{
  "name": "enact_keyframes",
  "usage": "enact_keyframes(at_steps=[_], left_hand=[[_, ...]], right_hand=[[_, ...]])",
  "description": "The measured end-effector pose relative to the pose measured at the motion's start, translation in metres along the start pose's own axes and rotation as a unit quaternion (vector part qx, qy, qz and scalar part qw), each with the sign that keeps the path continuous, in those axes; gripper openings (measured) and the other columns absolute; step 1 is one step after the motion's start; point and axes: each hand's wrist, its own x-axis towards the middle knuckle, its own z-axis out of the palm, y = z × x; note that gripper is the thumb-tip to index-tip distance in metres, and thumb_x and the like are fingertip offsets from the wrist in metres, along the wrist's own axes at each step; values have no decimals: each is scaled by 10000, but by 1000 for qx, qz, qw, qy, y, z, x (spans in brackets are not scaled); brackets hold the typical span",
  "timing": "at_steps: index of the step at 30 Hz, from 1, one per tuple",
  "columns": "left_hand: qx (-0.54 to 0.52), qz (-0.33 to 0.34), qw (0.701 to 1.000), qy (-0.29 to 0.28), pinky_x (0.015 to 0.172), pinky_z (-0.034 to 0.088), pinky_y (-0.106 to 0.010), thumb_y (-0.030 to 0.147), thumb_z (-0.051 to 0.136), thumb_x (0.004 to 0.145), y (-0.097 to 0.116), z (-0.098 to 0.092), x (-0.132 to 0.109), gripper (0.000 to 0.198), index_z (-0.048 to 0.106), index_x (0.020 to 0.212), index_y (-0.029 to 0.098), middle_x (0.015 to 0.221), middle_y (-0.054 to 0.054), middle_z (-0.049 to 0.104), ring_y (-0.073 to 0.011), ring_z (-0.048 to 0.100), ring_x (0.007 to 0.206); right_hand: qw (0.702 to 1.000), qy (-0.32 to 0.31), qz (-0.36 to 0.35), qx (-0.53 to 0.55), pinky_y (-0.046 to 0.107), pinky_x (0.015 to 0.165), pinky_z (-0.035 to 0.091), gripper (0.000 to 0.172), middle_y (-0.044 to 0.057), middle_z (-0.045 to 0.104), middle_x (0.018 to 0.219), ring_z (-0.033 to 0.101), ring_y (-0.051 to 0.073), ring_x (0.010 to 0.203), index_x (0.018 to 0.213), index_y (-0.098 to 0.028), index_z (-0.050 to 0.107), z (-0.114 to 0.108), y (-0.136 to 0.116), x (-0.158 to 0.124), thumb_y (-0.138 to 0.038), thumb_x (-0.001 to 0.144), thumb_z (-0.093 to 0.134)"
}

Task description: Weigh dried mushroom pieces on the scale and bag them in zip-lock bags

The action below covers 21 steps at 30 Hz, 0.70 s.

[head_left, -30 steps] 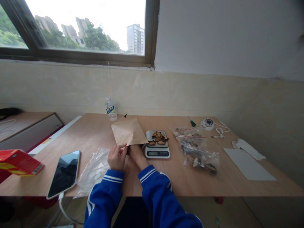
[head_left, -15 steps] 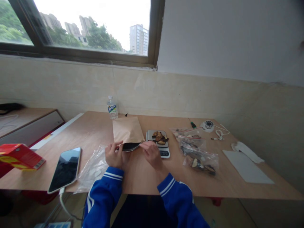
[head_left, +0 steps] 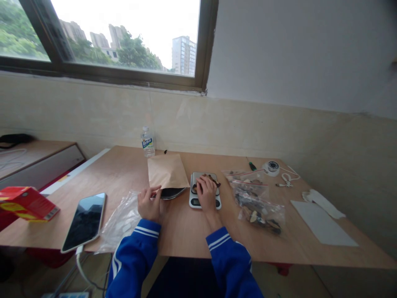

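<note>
A brown kraft paper bag (head_left: 169, 171) lies on the table, its dark-lined mouth (head_left: 170, 193) gaping toward me. My left hand (head_left: 149, 203) pinches the near left edge of that mouth between thumb and fingers. To the right of the bag is a small white kitchen scale (head_left: 191, 203) with a pile of brown dried slices (head_left: 214, 179) on its plate. My right hand (head_left: 206, 191) is over the pile, fingers curled down round some of the slices. Those fingers cover much of the pile and part of the scale's front.
Zip bags of dried pieces (head_left: 260, 215) lie to the right, with a white camera (head_left: 272, 167), a green-handled screwdriver (head_left: 252, 166) and a white sheet (head_left: 322, 223) beyond. Leftward are a clear plastic bag (head_left: 120, 223), a tablet (head_left: 85, 221) and a red box (head_left: 27, 203). A bottle (head_left: 148, 142) stands behind.
My right hand has left the right corner of the bag's mouth and moved right onto the slices on the scale. My left hand keeps its hold on the bag.
</note>
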Motion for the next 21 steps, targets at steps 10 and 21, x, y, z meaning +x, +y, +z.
enact_keyframes(at_steps=[10, 21], left_hand=[[9, 19, 1000, -5, 717, 404, -314, 370, 558, 805, 1, -2, 1, 211, 679, 845, 202, 685, -21, 574, -174, 507, 691], [3, 114, 993, -16, 655, 407, -275, 341, 568, 822, 3, -1, 1, 172, 667, 826, 200, 610, 6, 547, -144, 509, 610]], right_hand=[[953, -182, -219, 105, 306, 906, 460, 301, 95, 630, 1054, 545, 193, 1010, 1069, -126, 596, 12, -60, -23, -97, 829, 416], [935, -355, -9, -13, 339, 786, 508, 275, 155, 694, 954, 648, 264, 890, 988, -89, 655, 55, -88, 7, -116, 867, 410]])
